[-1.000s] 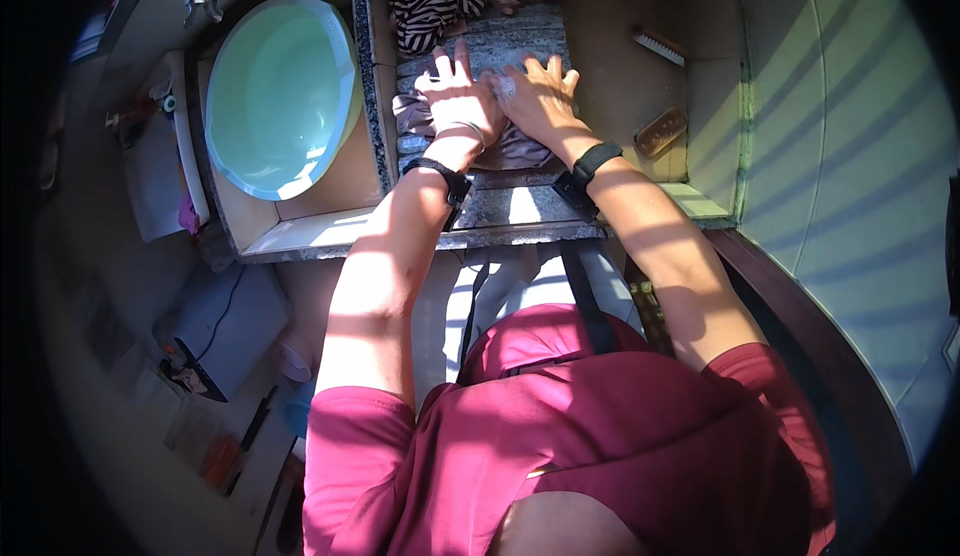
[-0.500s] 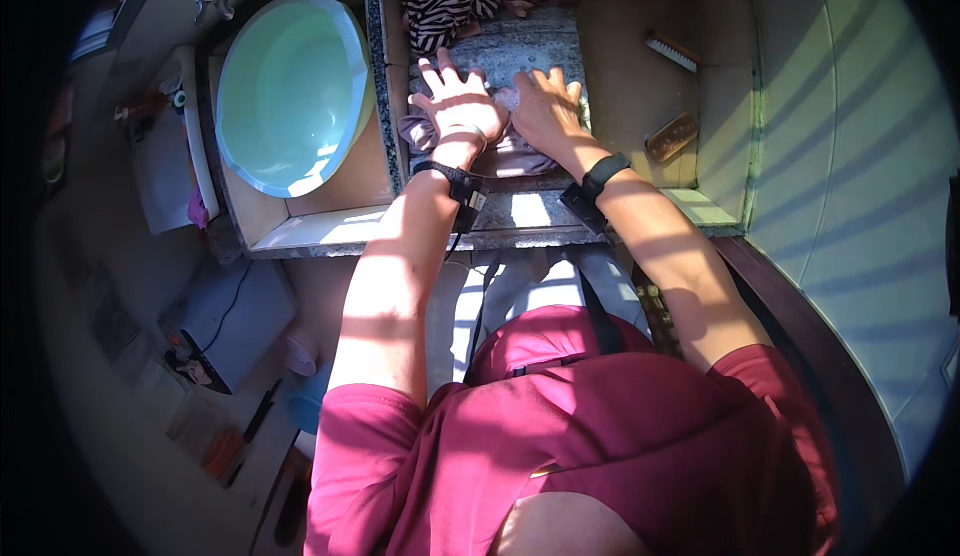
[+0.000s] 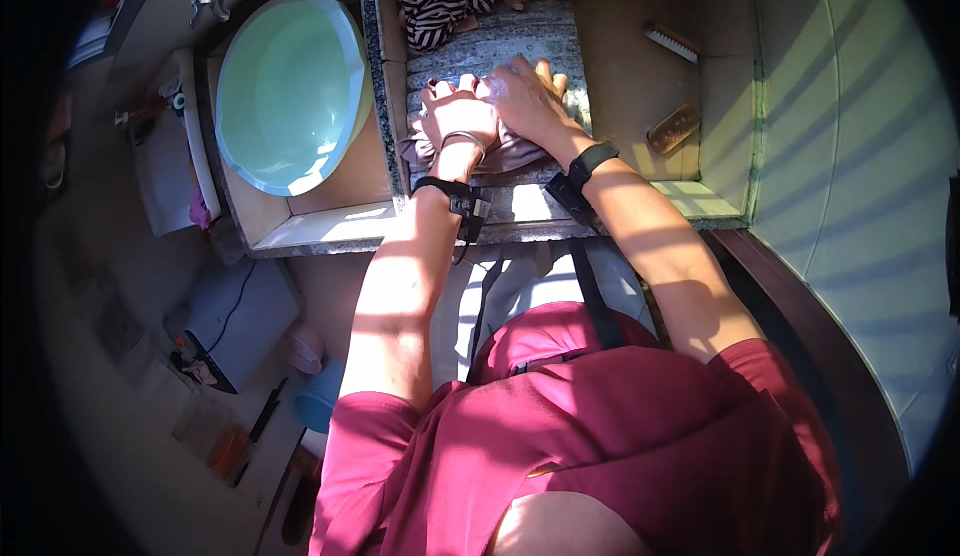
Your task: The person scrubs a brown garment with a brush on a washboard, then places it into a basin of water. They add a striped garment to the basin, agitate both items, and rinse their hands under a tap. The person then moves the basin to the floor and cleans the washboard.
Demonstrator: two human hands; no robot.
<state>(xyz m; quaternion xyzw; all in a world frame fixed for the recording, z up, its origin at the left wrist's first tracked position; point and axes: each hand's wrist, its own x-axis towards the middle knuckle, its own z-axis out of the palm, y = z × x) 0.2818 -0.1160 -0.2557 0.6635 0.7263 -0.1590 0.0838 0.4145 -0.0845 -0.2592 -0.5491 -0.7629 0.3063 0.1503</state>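
crumpled mauve cloth (image 3: 500, 146) on ribbed slab (image 3: 500, 46)

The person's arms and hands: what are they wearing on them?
Both forearms are bare; short dark-red sleeves end near the shoulders. The left hand has a thin metal bangle at the wrist and, just below it, a black band with a small boxy unit. The right hand has a similar black wristband. No gloves.

No packages, labels, signs or screens can be made out around the washing slab.
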